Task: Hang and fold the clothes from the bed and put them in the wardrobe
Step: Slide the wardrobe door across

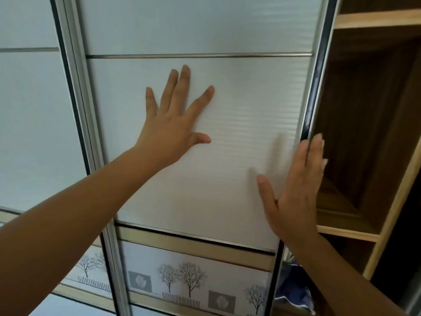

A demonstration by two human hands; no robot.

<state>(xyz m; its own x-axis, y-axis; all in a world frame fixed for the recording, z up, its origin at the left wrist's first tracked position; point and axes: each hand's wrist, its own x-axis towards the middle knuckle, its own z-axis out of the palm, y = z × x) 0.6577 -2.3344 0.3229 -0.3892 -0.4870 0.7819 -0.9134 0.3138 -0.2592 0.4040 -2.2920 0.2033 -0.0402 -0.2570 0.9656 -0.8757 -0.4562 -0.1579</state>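
Two hands flat on sliding door (205, 190): left hand (173, 124) fingers (184, 83) spread, right hand (296, 190) fingers straight at door's right edge. Judged: wardrobe (364, 110) access step; even sideways push called for next.

We see left hand (173, 124) and right hand (296, 190) on bare forearms (79, 213) entering from lower left and lower right; nails (325, 161) short, probably unpainted, right side blurred.
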